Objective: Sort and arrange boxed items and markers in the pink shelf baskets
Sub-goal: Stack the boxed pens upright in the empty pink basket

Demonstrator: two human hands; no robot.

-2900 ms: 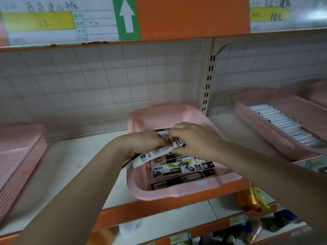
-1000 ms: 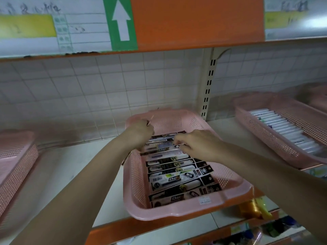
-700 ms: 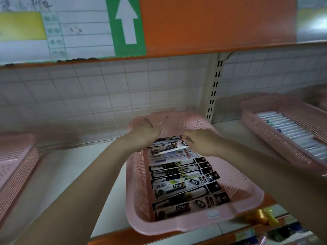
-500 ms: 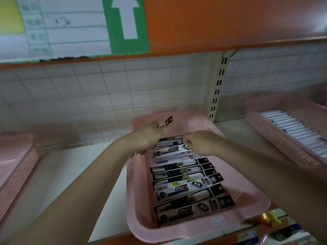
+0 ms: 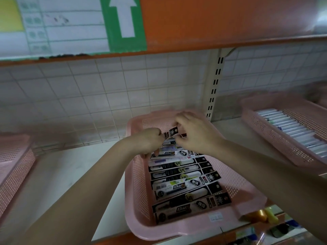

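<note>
A pink mesh basket (image 5: 136, 191) stands on the white shelf, its front hanging over the shelf edge. Inside lies a row of several long black-and-white boxed pen packs (image 5: 184, 175), side by side. At the basket's far end my left hand (image 5: 146, 142) holds one boxed pack (image 5: 170, 132), lifted and tilted above the row. My right hand (image 5: 196, 133) pinches the black end of the same pack with its fingertips. The rest of that pack is hidden behind my left hand.
A second pink basket (image 5: 265, 128) with several white markers (image 5: 293, 128) sits to the right. Another pink basket (image 5: 16, 165) is at the far left. An orange shelf front (image 5: 212, 20) with labels hangs overhead; a slotted upright (image 5: 215, 85) stands behind.
Both hands have gone from pressing packs in the row to lifting one pack at the basket's far end; my right hand has risen to its black tip. The basket sits further forward in view.
</note>
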